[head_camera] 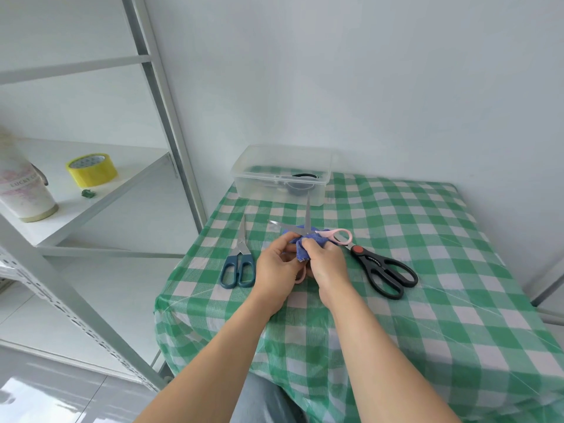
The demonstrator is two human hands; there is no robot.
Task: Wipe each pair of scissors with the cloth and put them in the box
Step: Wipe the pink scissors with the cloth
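Head view, items logged largest to smallest, clock directions taken from the hands at centre.

1. Metal shelving rack [171,117], 9 to 11 o'clock, off the counter.
2. Counter [427,270] under a green-and-white check cover; it carries all the task items.
3. Clear plastic box [244,178], lid off, at 12 o'clock on the far edge. I see a dark ringed object inside but cannot identify it.
4. White pot [24,193] on a rack shelf, 9 o'clock, far out.
5. Left hand [274,267]: fingers curled round the pink scissors [305,230] from below, thumb against the cloth.
6. Right hand [328,264]: fingers pinch the bunched cloth at the scissors' pivot.
7. Black scissors [384,270], flat on the counter just beside the right hand at 3 o'clock, blades closed.
8. Blue scissors [239,264], flat at 9 o'clock, just beside the left hand, blades closed, tips toward 12.
9. Pink scissors, held above the counter, blades spread, one toward 12, one toward 10.
10. Yellow tape roll [91,169] on the rack shelf, 10 o'clock.
11. Blue cloth [302,248], wadded around the pink scissors between both hands.
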